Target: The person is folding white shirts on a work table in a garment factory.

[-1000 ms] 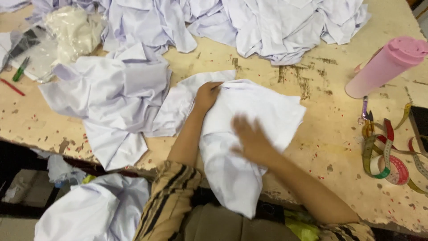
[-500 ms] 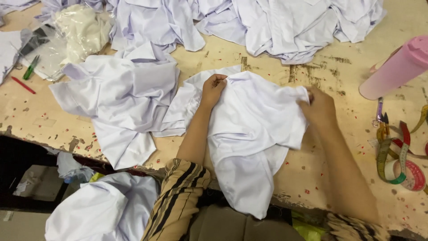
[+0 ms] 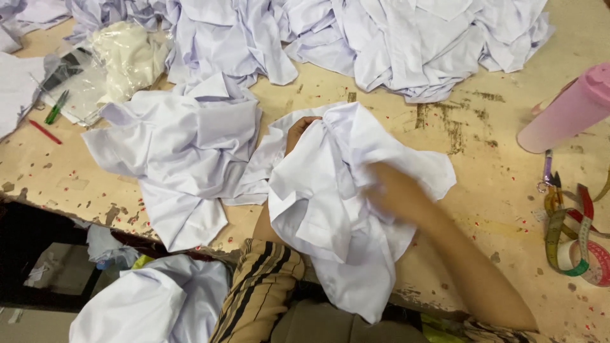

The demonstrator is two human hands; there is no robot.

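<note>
Two bare hands on one white garment [image 3: 330, 209], bunched at the near edge of a worn, paint-flecked table [image 3: 483, 190] and hanging partly over that edge. Left hand [image 3: 300, 130] at the garment's far top corner, fingers curled into the cloth and pinching a fold, forearm hidden under the fabric lower down. Right hand [image 3: 393, 194] blurred by motion, lying on the garment's right half; whether spread flat or closed on the cloth, impossible to tell. Striped brown-and-black sleeve [image 3: 257, 295] at the bottom, just below the garment. Just beside the garment to the left, touching it, a second crumpled white shirt [image 3: 184, 152]. Along the far side of the table, a long heap of more white clothing [image 3: 381, 38]. At far left, a clear plastic bag with cream cloth [image 3: 121, 60], with a green pen [image 3: 56, 107] and a red pen [image 3: 44, 131] near it. At right, well apart from the hands, a pink bottle [image 3: 565, 114] on its side, small scissors [image 3: 551, 184] and a coiled measuring tape [image 3: 575, 241]. Below the table edge at lower left, another white bundle [image 3: 146, 305].
</note>
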